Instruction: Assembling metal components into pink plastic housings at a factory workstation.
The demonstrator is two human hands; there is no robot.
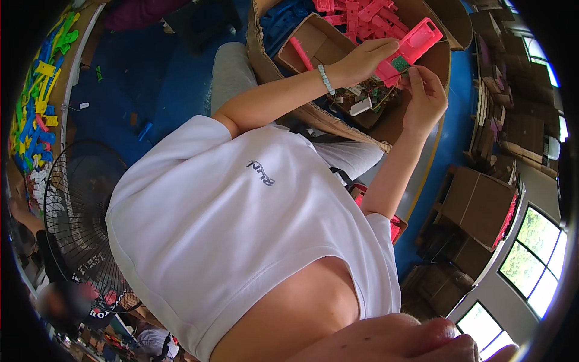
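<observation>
My left hand [360, 62], with a pale beaded bracelet at its wrist, grips a long pink plastic shell [421, 40] by its side. A small green circuit board [400, 63] sits at the shell's lower end. Close by that end, the thumb and fingers of my right hand [427, 95] are pinched together on what looks like a thin wire running from the board. Below both hands lies a heap of wired electronic parts [377, 96], with a white rectangular piece [360, 107] among them.
A large cardboard box [329, 125] holds pink shells [368, 18], blue parts [283, 27] and a smaller carton [316, 39]. At left are a black fan [81, 223], a bench heaped with colourful plastic parts [42, 114], and other people. Stacked cartons [473, 199] line the right.
</observation>
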